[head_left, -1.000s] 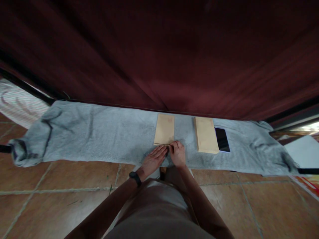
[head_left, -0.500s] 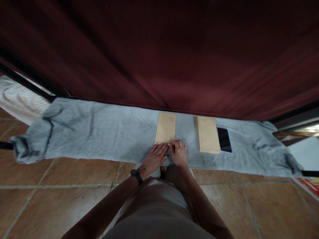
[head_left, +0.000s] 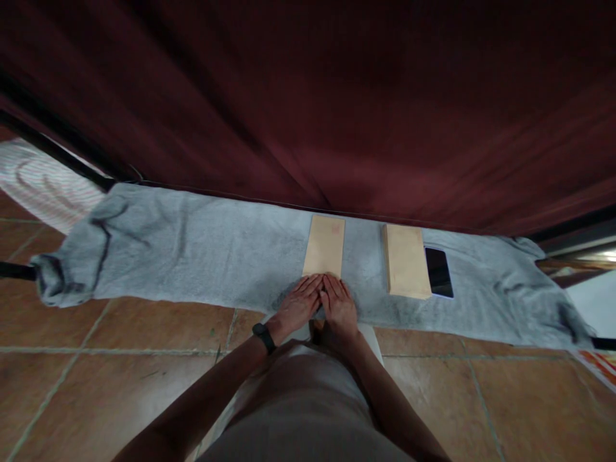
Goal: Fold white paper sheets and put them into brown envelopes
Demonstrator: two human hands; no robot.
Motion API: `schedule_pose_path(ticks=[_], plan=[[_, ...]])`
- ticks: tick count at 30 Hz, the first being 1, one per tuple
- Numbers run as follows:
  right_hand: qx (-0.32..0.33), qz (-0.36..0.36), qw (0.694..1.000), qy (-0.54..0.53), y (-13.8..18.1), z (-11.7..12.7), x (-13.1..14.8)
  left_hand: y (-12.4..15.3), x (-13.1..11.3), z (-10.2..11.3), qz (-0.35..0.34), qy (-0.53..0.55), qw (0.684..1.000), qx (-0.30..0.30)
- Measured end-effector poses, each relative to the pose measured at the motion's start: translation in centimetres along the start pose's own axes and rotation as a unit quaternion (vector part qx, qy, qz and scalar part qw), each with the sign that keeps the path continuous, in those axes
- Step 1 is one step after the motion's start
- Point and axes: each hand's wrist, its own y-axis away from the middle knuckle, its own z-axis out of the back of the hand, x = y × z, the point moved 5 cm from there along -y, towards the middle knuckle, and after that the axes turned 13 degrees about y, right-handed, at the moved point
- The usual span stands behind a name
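A tan paper envelope [head_left: 324, 245] lies flat on a grey towel [head_left: 202, 250] spread on the floor. My left hand [head_left: 297, 303] and my right hand [head_left: 339, 303] rest side by side on the envelope's near edge, fingers stretched out flat and pressing down. A black band sits on my left wrist. To the right lies a stack of tan envelopes [head_left: 407, 260], apart from both hands.
A black phone [head_left: 438, 272] lies face up right of the stack. A dark red curtain [head_left: 308, 102] hangs along the towel's far edge. Terracotta floor tiles [head_left: 120, 359] run in front. A striped cloth [head_left: 43, 186] is at far left.
My right hand has gone from a pinch at the envelope's near corner to lying flat beside my left hand. The view has shifted slightly.
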Motion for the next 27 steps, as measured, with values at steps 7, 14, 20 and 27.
schedule_pose_path(ticks=[7,14,20,27], plan=[[0.010,-0.022,0.999,0.021,-0.1,0.3,0.2,0.5,0.3,0.6,0.034,-0.009,0.999,-0.018],[0.016,-0.025,0.999,0.035,-0.5,-0.4,0.9,-0.2,-0.5,0.3,0.051,-0.047,0.997,-0.015],[0.011,-0.035,0.998,0.050,0.3,0.1,0.1,0.4,0.2,1.3,0.092,-0.044,0.994,-0.032],[0.023,-0.028,0.998,0.042,-0.1,-0.5,0.3,-0.2,-0.6,0.5,0.078,-0.039,0.996,-0.017]])
